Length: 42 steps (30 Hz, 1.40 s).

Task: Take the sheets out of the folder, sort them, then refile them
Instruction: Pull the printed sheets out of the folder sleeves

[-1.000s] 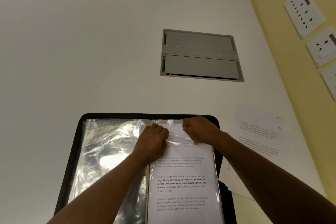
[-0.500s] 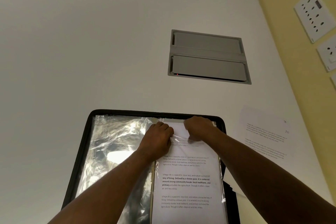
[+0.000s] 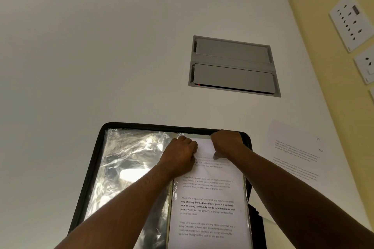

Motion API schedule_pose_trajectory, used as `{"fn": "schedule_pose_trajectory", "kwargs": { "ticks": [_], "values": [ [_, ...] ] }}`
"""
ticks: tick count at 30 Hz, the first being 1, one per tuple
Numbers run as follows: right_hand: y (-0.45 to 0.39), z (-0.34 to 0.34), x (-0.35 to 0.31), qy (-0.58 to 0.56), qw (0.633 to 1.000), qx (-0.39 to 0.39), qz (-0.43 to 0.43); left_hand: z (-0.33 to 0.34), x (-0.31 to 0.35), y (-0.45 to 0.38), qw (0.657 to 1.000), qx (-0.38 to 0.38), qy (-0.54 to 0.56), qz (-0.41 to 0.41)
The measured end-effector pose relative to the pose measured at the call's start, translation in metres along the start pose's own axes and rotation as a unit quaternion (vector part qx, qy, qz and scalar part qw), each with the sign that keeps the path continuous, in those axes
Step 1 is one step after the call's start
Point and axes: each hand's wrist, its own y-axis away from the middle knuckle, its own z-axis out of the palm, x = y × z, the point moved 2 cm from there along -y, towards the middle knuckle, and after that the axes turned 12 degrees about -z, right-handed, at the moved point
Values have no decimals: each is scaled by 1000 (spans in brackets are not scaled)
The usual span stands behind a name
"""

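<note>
— What do you have on the head camera?

— I see a black folder (image 3: 95, 159) lying open at the near edge of the white table (image 3: 101, 56), its crinkled clear sleeves (image 3: 129, 168) on the left half and a printed sheet (image 3: 208, 208) in a sleeve on the right half.

— And the hands?

— Both are at the top of that sheet. My left hand (image 3: 180, 154) is curled into a fist, pinching the plastic at the sleeve's mouth. My right hand (image 3: 227, 141) is closed too, gripping the top of the sheet near the folder's far rim.

— Anything else?

— Loose sheets (image 3: 295, 155) lie by the table's right edge, just beside the folder. A grey hatch (image 3: 232, 64) is set into the table farther back.
</note>
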Motion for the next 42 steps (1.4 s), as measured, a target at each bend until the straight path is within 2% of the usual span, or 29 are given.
{"fn": "schedule_pose_trajectory", "kwargs": {
  "ticks": [10, 17, 21, 25, 31, 34, 36, 39, 42],
  "values": [
    [-1, 3, 1, 5, 998, -26, 55, 0, 3, -2, 1000, -25, 3, -9],
    [-6, 3, 9, -61, 997, -16, 37, 3, 2, -4, 1000, -22, 19, -5],
    [-15, -34, 28, -84, 996, 8, 24, 4, 3, -2, 999, 10, 39, 2],
    [-11, -93, 59, -54, 997, 50, 20, 3, 9, 1, 999, 28, 44, 15],
    [23, -176, 84, -82, 984, 158, 16, 4, 16, 1, 997, 43, 55, 33],
    [54, -211, 101, -124, 955, 269, 31, 7, 15, 1, 997, 45, 55, 39],
    [79, -228, 113, -175, 918, 353, 39, 11, 14, 1, 997, 50, 56, 34],
    [114, -239, 131, -239, 837, 492, 32, 15, 11, 1, 997, 41, 61, 10],
    [147, -236, 146, -282, 760, 584, 31, 21, 5, 0, 999, 13, 40, -16]
  ]
}}
